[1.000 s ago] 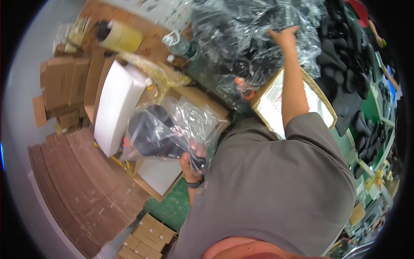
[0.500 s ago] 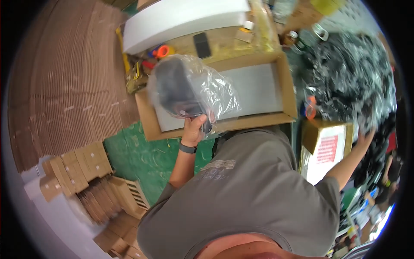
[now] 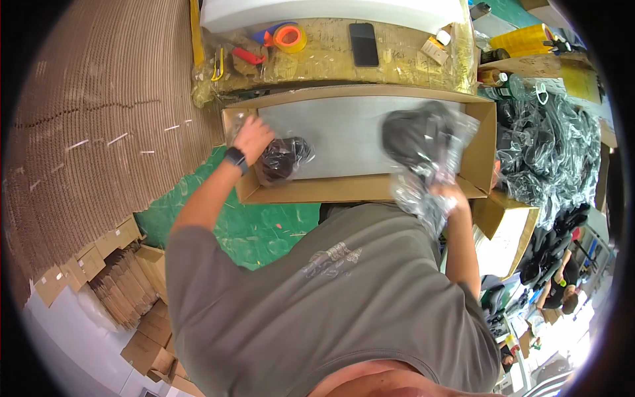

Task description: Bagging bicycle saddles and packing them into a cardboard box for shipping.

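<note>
An open cardboard box (image 3: 284, 193) with a pale grey-white lining (image 3: 344, 139) lies in front of me. In its left end rests a black part in a clear plastic bag (image 3: 286, 159). My left hand (image 3: 253, 139), wearing a dark wristband, is over that end beside the bag, fingers loosely apart. My right hand (image 3: 451, 196) grips the loose plastic of another bagged black part (image 3: 418, 139), which is over the box's right half. That part has a broad rounded end and is blurred by motion; its exact kind cannot be made out.
Beyond the box, a tape-covered surface (image 3: 317, 69) holds a tape roll (image 3: 290, 38), a red-handled tool (image 3: 248, 55), a phone (image 3: 364, 45) and a long white block (image 3: 331, 12). Flat cardboard (image 3: 99, 119) is stacked left. Bagged black parts (image 3: 552, 152) are piled right.
The bagged part from my left hand now lies in the box's left end. My right hand has come back from the pile with another bagged part. The view has shifted.
</note>
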### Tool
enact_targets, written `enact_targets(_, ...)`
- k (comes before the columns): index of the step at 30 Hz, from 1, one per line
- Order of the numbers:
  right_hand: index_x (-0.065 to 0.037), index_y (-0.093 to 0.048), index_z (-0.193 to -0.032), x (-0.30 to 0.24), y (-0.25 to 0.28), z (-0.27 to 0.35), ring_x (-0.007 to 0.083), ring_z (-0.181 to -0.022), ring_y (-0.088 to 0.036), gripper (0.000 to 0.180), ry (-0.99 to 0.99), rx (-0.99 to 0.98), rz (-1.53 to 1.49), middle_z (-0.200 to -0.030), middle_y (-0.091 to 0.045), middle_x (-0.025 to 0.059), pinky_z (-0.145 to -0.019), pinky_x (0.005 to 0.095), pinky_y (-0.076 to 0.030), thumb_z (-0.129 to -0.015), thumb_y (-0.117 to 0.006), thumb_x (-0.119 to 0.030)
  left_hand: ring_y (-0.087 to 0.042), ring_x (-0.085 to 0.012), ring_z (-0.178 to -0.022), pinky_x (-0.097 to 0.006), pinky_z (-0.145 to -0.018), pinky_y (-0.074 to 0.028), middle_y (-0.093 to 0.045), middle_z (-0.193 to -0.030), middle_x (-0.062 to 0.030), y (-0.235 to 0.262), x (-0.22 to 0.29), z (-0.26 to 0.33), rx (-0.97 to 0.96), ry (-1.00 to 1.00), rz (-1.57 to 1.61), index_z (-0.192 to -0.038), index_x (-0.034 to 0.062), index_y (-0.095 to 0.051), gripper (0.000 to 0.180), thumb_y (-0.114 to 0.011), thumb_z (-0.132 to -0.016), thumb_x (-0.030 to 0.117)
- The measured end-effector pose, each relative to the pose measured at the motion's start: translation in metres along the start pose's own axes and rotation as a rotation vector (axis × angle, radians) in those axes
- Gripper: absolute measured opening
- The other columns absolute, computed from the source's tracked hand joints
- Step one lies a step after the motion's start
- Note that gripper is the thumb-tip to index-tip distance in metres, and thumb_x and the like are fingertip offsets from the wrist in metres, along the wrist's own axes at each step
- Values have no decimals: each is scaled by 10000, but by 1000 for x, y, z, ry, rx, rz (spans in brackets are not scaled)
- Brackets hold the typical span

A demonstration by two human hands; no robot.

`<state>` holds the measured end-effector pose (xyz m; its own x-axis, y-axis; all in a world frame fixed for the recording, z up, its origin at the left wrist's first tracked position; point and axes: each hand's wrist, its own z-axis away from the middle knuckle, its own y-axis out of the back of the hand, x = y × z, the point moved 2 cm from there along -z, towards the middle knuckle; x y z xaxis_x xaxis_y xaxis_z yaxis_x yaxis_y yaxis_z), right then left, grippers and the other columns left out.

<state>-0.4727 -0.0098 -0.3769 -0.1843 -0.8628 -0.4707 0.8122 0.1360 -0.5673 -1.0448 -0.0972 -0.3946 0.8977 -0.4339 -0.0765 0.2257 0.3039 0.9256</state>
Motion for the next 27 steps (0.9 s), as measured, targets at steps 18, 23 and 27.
enact_targets(18, 59, -710, -1029, 251, -134, -356, 337, -923, -709, 260, 62, 62, 1651, -1008, -720, 143, -675, 536, -592, -866, -651, -135, -364, -356, -1512, -612, -1223, -239, -480, -1579, -194, -113, 73, -6, -74, 474, -12, -1437, 96, -595, 458, -478, -1000, 170)
enact_targets(23, -15, -783, -1029, 197, -129, -305, 403, -895, -722, 317, -53, -889, 1944, -1088, -757, 225, -835, 502, -593, -883, -669, -273, -399, -362, -1493, -592, -1178, -342, -506, -1554, -179, -82, 117, -4, 91, 668, 75, -1448, 95, -569, 510, -579, -951, 207)
enact_targets(27, 7, -731, -1140, 90, -113, -195, 358, -945, -717, 390, 488, -627, 1589, -1060, -757, 217, -860, 470, -556, -892, -702, -293, -396, -423, -1478, -495, -1236, -317, -463, -1554, -276, -21, 172, -27, 55, 718, 523, -1560, 18, -393, 846, -798, -842, 208)
